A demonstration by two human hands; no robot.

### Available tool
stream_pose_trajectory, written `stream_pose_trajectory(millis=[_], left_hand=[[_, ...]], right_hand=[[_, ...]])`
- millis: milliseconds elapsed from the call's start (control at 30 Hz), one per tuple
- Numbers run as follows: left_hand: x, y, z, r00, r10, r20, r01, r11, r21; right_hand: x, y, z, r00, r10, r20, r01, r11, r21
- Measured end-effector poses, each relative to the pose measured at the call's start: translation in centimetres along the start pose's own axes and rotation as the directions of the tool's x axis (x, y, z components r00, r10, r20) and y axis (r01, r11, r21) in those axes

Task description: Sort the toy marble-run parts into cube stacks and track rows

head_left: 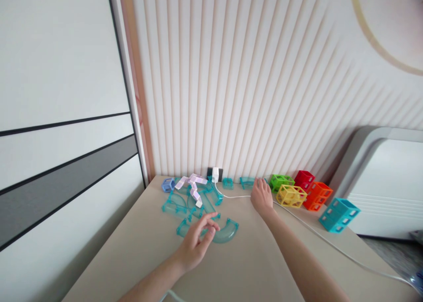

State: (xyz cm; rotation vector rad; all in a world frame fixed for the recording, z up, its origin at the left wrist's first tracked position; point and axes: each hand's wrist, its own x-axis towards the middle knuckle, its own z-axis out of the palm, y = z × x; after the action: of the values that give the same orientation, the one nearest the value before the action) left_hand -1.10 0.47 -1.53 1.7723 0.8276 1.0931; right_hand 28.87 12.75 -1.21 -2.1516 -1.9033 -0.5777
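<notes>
Across the beige surface [251, 267], which runs up to a ribbed wall, a loose heap of clear teal track pieces [180, 204] lies on the left. On the right stands a cluster of open-frame cubes: green cube [280, 182], red cube [304, 178], yellow cube [291, 195], orange cube [317, 195] and a taller teal block [339, 214]. A white cable [330, 245] trails between them from the wall.

The left hand [196, 242] hovers palm down with its fingers loosely apart, gripping nothing. A curved track piece [227, 232] lies just to the right of its fingertips, with the bend bulging toward the person and the ends pointing at the wall. I cannot tell whether they touch.

The right hand [262, 197] lies flat and spread, farther out and well apart from that curve. It sits between a small teal piece [247, 182] by the wall, just beyond and left of its fingers, and the green cube on the right. The left hand is clearly the nearer one to the curve.
</notes>
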Motion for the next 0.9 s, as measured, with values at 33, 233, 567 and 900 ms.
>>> stream_pose_trajectory(millis=[33, 233, 567, 900], left_hand=[[0.0, 0.1, 0.0, 0.998, 0.065, 0.028, -0.067, 0.993, 0.099], [0.3, 0.6, -0.4, 0.942, 0.274, 0.193, -0.334, 0.720, 0.608], [0.8, -0.4, -2.0, 0.958, 0.189, 0.214, -0.279, 0.457, 0.845], [0.7, -0.7, -1.5, 0.958, 0.161, 0.238, -0.287, 0.485, 0.826]], right_hand=[[-0.4, -0.6, -0.5, 0.999, -0.027, -0.020, 0.027, 0.999, 0.018], [-5.6, -5.8, -3.7, 0.932, -0.224, -0.283, 0.333, 0.838, 0.433], [-12.0, -8.5, -4.7, 0.841, -0.518, -0.156, 0.498, 0.627, 0.599], [-11.7, -8.9, -5.1, 0.840, -0.537, -0.079, 0.464, 0.635, 0.618]])
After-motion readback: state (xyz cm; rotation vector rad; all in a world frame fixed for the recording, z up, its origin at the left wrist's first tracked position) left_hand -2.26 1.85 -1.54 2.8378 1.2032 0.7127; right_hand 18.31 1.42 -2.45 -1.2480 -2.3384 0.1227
